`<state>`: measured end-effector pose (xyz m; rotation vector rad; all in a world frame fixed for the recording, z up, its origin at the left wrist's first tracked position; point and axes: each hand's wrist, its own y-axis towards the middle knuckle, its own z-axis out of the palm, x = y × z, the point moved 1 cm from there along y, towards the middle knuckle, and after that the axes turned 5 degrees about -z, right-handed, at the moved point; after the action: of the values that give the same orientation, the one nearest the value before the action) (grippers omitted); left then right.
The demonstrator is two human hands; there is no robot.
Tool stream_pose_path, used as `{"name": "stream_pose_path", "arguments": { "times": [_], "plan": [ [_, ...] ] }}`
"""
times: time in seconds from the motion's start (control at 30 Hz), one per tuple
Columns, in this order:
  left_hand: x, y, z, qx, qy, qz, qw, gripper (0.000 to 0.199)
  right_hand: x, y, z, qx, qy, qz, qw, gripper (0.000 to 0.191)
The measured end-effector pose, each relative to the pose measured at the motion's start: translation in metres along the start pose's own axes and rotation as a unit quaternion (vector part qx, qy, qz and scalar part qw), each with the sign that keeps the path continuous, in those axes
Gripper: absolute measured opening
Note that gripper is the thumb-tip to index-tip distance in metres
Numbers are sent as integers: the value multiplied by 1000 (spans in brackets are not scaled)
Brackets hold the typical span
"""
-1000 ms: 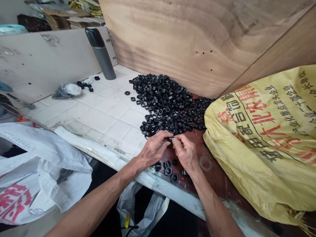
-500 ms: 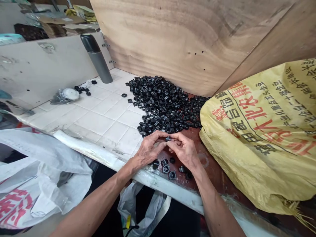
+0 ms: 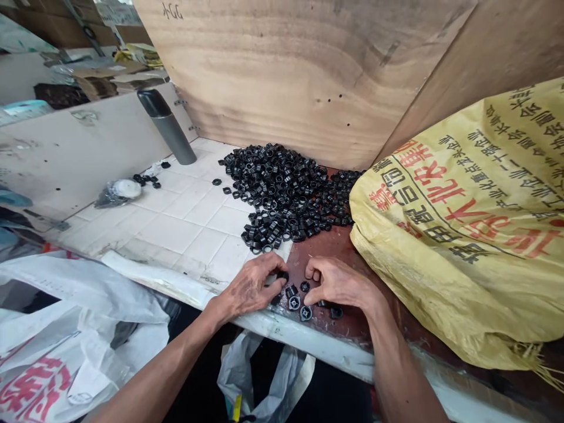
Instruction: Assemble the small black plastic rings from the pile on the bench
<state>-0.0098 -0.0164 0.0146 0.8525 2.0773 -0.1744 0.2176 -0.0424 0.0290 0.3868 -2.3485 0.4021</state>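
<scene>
Between the thumb and forefinger of my left hand (image 3: 254,286) is a black plastic ring nut (image 3: 282,275), partly covered by the fingers. My right hand (image 3: 337,282) is held with its thumb and curled fingers apart, and nothing shows between them. Close to its thumb lie several loose black plastic fittings (image 3: 305,312) with round, spoked ends, on the reddish-brown board. Beyond both hands spreads a large pile of black ring nuts (image 3: 282,188), partly on white tiles and partly on the board.
A yellow woven sack (image 3: 453,252) with printed characters bulges over the right side. Plywood panels (image 3: 282,76) wall off the back. At left stand a grey flask (image 3: 174,135) and a small plastic bag (image 3: 118,191). White sacks (image 3: 83,294) hang past the table's front edge (image 3: 317,346).
My hands were together at a small black part. Now they have come apart: the left keeps a black ring nut, the right has dropped toward the loose fittings. The camera view has shifted slightly.
</scene>
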Motion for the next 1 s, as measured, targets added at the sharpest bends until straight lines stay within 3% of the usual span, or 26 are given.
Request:
{"name": "stream_pose_path", "arguments": {
  "times": [0.07,0.17,0.27,0.37,0.5,0.63,0.73,0.8,0.9,1.0],
  "plan": [
    [0,-5,-1,21,-4,-14,1000,8,1,0,5,9,-27,-34,999,26],
    [5,-6,2,14,-24,-58,998,23,5,2,13,10,-35,-66,997,15],
    [16,-2,6,-91,9,-122,988,17,6,4,14,-8,-36,-57,998,8],
    [25,5,9,-200,116,-142,963,14,5,7,9,-71,-31,-31,996,3],
    [29,11,13,-195,226,-150,942,8,3,13,7,-141,22,-41,989,13],
    [29,9,19,-191,229,-136,945,12,3,22,16,-158,82,-76,981,25],
    [28,8,20,-200,129,-110,965,9,1,28,25,-178,161,-44,970,26],
    [27,9,18,-197,-10,-133,971,7,0,30,29,-196,227,-21,954,22],
    [23,14,13,-163,-253,-192,934,14,3,33,31,-223,260,-41,939,17],
    [19,16,9,-138,-383,-188,894,30,7,36,32,-245,246,-70,935,18]
  ]
}}
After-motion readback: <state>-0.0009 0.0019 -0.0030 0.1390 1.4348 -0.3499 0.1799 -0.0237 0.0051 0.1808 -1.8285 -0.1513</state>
